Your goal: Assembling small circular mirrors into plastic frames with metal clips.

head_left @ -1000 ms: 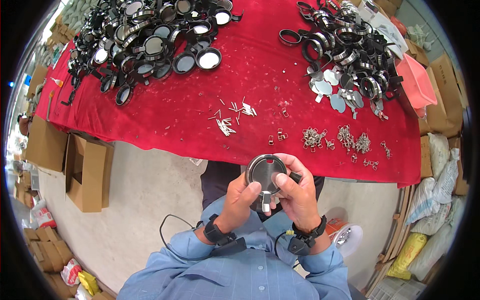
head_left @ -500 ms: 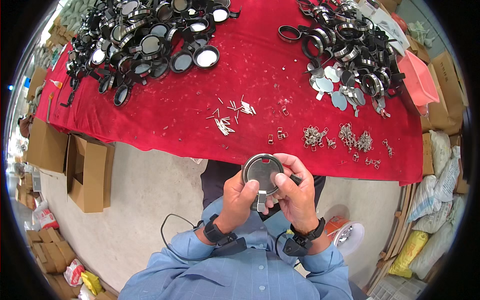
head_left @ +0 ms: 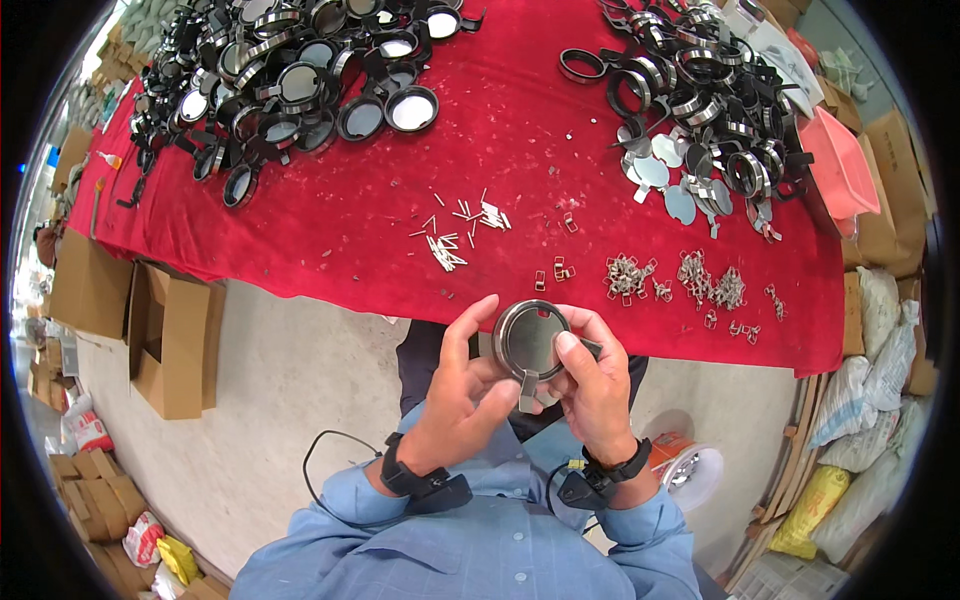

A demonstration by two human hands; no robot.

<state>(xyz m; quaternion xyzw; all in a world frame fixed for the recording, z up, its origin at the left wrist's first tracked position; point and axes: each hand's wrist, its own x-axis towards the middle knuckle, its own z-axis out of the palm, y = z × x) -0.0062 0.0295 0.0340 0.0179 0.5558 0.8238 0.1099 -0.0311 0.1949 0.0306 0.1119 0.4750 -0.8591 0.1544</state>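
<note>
In my right hand (head_left: 597,385) is a round black ring (head_left: 500,345) with a flat metal disc (head_left: 532,342) set in it; my right thumb presses on the disc's right side. A small metal tab sticks out at the bottom, and a dark handle at the right is partly hidden by my fingers. My left hand (head_left: 462,390) is open at the ring's left side, thumb and forefinger spread; whether its other fingers touch the ring I cannot tell. Ahead on the red cloth (head_left: 380,235) lie several thin metal pins (head_left: 447,252) and small wire clips (head_left: 628,277).
A big heap of ringed discs (head_left: 300,85) covers the far left. Black rings (head_left: 690,70) and loose metal discs (head_left: 679,204) pile up at the far right, beside a pink basket (head_left: 838,165). An open carton (head_left: 180,345) stands left of the table, a white bucket (head_left: 697,475) to my right.
My left hand has let go of the disc's front and opened, moving left with its forefinger raised. The ring has turned slightly and stays in my right hand.
</note>
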